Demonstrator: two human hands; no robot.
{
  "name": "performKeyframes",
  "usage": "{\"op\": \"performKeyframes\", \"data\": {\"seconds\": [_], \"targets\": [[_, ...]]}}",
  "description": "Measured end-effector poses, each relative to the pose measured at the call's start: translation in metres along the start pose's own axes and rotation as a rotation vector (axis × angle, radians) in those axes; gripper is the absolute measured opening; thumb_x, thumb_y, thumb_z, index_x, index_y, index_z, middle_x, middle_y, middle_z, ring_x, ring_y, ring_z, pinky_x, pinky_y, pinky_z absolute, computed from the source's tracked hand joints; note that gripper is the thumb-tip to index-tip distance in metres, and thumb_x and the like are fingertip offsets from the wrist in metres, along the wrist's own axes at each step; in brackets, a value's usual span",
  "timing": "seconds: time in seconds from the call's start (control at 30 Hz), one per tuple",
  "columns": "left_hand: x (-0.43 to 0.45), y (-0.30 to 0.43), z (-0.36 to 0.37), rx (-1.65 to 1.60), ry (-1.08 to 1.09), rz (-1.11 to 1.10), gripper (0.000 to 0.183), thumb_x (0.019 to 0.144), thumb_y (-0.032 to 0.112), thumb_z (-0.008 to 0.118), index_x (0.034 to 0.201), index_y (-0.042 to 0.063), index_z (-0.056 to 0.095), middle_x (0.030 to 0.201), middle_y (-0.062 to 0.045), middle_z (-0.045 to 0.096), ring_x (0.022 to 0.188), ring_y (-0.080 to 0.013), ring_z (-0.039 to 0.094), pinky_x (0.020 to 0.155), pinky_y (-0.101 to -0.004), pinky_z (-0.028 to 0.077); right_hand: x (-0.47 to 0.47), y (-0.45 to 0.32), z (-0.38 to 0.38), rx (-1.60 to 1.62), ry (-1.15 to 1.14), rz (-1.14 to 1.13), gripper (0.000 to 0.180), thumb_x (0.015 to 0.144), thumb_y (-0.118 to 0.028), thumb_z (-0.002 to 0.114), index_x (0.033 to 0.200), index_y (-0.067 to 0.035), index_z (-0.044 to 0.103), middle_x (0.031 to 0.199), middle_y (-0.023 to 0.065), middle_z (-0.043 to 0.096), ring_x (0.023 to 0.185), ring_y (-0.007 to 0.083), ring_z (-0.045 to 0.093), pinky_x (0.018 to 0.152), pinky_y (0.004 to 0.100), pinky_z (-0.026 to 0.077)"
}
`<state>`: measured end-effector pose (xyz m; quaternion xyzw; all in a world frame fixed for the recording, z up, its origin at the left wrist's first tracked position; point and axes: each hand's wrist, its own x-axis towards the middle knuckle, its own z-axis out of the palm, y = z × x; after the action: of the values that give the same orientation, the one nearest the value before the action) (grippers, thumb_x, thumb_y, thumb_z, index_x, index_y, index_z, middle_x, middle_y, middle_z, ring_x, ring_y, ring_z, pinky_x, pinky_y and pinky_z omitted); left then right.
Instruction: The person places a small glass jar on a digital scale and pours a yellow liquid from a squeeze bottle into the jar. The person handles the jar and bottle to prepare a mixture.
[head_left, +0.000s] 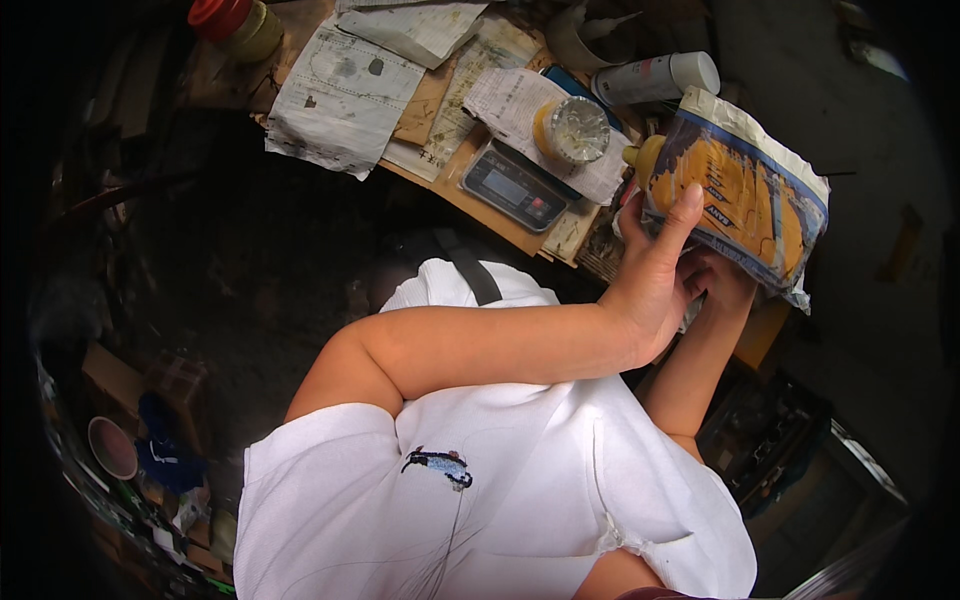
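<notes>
A worn plastic packet (739, 199), printed in orange and blue with the SANY maker's mark, is held up at the table's right end. The thumb of my left hand (652, 281) lies along the packet's near face, and the other fingers are partly hidden beside and under it. My right hand (724, 277) is under the packet's lower edge, its fingers mostly covered by the packet and the left hand. Left of the packet a rounded yellow object (651, 159) with a small nub shows; the packet hides its remainder.
A digital scale (514, 187) lies at the table's front edge. Behind it a plastic-covered cup (577, 131) stands on printed paper. A white-capped spray can (652, 76) lies farther back. Stained sheets (349, 82) and a red-lidded jar (244, 34) are on the left. Cartons (176, 382) stand lower left.
</notes>
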<state>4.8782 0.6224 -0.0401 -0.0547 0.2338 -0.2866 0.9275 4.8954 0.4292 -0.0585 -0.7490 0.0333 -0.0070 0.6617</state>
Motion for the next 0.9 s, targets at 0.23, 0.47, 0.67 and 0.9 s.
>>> {"op": "performKeyframes", "data": {"seconds": [0.23, 0.47, 0.67, 0.9], "targets": [[0.0010, -0.0030, -0.0034, -0.012, -0.015, 0.028, 0.067, 0.084, 0.056, 0.066, 0.124, 0.022, 0.025, 0.118, -0.006, 0.043, 0.105, -0.0178, 0.045, 0.090, -0.0354, 0.037, -0.0013, 0.0017, 0.0006, 0.002, 0.002, 0.007, 0.076, 0.067, -0.004, 0.081, 0.133, 0.003, 0.045, 0.130, 0.0136, 0.055, 0.116, 0.0279, 0.056, 0.092, 0.0367, 0.050], [0.0001, -0.0033, -0.0045, -0.020, -0.033, 0.025, 0.069, 0.084, 0.057, 0.065, 0.126, 0.021, 0.024, 0.121, -0.006, 0.043, 0.108, -0.0180, 0.045, 0.091, -0.0355, 0.037, -0.0064, 0.0034, 0.0033, -0.004, 0.001, 0.017, 0.076, 0.067, -0.003, 0.080, 0.133, 0.003, 0.045, 0.130, 0.0138, 0.055, 0.115, 0.0280, 0.056, 0.092, 0.0365, 0.051], [0.0011, -0.0041, -0.0040, -0.027, -0.045, 0.018, 0.066, 0.085, 0.057, 0.063, 0.124, 0.020, 0.025, 0.122, -0.006, 0.043, 0.107, -0.0172, 0.045, 0.091, -0.0344, 0.037, -0.0060, 0.0045, -0.0005, 0.006, 0.009, 0.035, 0.075, 0.067, -0.003, 0.080, 0.133, 0.003, 0.045, 0.129, 0.0140, 0.055, 0.115, 0.0280, 0.056, 0.091, 0.0363, 0.051], [0.0001, -0.0016, -0.0033, 0.016, -0.033, 0.029, 0.063, 0.086, 0.056, 0.063, 0.121, 0.019, 0.025, 0.116, -0.005, 0.043, 0.097, -0.0147, 0.044, 0.083, -0.0327, 0.037, -0.0038, -0.0018, -0.0002, 0.026, 0.015, 0.024, 0.073, 0.067, -0.001, 0.078, 0.133, 0.004, 0.045, 0.129, 0.0146, 0.055, 0.114, 0.0283, 0.057, 0.091, 0.0365, 0.051]]}}
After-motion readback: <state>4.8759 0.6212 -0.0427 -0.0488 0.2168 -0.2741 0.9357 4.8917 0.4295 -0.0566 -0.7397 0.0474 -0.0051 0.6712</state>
